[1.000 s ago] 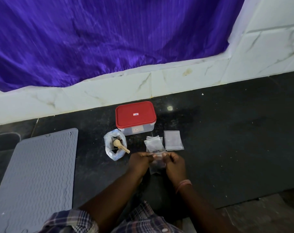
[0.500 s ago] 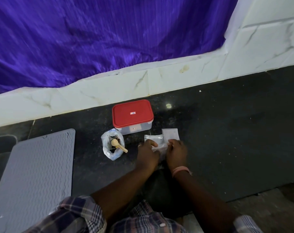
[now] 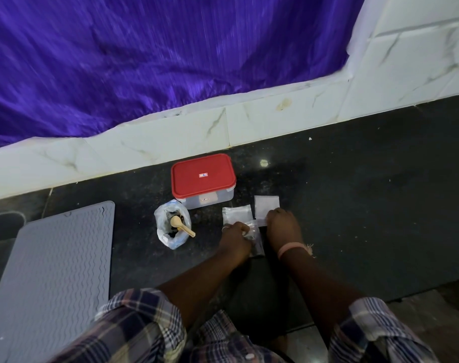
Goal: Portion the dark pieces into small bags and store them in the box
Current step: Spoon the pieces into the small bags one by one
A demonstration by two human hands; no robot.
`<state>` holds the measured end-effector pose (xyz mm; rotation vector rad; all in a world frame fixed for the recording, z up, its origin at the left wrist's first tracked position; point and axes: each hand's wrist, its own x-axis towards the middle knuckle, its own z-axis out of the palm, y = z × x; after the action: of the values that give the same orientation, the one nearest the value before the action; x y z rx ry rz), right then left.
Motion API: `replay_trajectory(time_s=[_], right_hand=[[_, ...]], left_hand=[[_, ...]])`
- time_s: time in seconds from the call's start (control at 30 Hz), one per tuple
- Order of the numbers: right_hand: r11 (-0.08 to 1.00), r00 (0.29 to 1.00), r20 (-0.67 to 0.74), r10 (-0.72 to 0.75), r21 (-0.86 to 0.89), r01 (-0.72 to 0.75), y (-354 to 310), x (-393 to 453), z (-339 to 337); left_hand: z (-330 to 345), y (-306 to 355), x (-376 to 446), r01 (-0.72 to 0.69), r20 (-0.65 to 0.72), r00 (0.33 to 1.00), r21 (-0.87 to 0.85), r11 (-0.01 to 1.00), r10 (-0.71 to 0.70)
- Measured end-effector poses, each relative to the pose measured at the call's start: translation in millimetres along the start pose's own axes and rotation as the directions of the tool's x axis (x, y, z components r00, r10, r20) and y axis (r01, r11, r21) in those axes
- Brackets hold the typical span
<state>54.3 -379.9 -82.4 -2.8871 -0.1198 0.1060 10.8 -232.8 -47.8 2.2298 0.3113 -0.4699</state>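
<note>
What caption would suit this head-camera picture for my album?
Left hand holding a filled small bag while the right hand touches an empty bag near the red-lidded box.

I see the red-lidded box (image 3: 203,179) closed, the open bag (image 3: 172,223) of dark pieces just left-front of it, flat small bags (image 3: 236,214) right-front, one filled bag (image 3: 256,242) nearest me.

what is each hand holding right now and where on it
The left hand pinches a small clear plastic bag with dark pieces near its top edge. The right hand touches an empty clear bag's near corner; grip unclear.
</note>
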Motion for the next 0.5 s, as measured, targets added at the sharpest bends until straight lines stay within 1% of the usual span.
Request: replay_trajectory(time_s=[0.03,0.1,0.17,0.2,0.27,0.33,0.4,0.43,0.5], right_hand=[[1.0,1.0,-0.012,0.007,0.011,-0.007,1.7,2.3,0.6],[0.996,0.99,-0.128,0.06,0.077,-0.05,3.4,4.4,0.7],[0.947,0.937,-0.283,0.203,0.299,-0.115,1.7,3.9,-5.8],[0.906,0.907,-0.332,0.26,0.409,-0.11,-0.4,3.2,-11.1],[0.84,0.871,-0.393,0.295,0.541,-0.041,-9.7,0.5,-23.1],[0.796,0.872,-0.407,0.272,0.604,0.034,-25.9,-5.2,-32.3],[0.752,0.886,-0.398,0.236,0.652,0.093,-43.8,-13.2,-35.5],[0.729,0.894,-0.387,0.227,0.676,0.108,-53.6,-16.8,-35.7],[0.679,0.911,-0.348,0.222,0.725,0.112,-69.6,-23.7,-34.3]], left_hand=[[-1.1,1.6,-0.8,0.004,-0.003,1.0,-0.02,1.0,-0.004],[-3.8,3.3,0.0,0.033,0.0,0.999,-0.088,0.996,-0.033],[-8.5,5.5,1.2,0.059,-0.016,0.998,-0.148,0.987,-0.062],[-11.4,7.7,1.6,0.072,-0.04,0.996,-0.17,0.983,-0.08],[-17.5,13.9,5.2,0.057,-0.109,0.991,-0.221,0.974,-0.083],[-25.4,24.2,5.0,0.007,-0.135,0.989,-0.394,0.919,-0.066],[-34.6,36.2,1.1,-0.034,-0.124,0.991,-0.59,0.807,-0.049],[-39.8,39.6,0.1,-0.053,-0.131,0.991,-0.636,0.77,-0.04],[-46.2,39.6,-3.1,-0.071,-0.139,0.99,-0.669,0.74,-0.03]])
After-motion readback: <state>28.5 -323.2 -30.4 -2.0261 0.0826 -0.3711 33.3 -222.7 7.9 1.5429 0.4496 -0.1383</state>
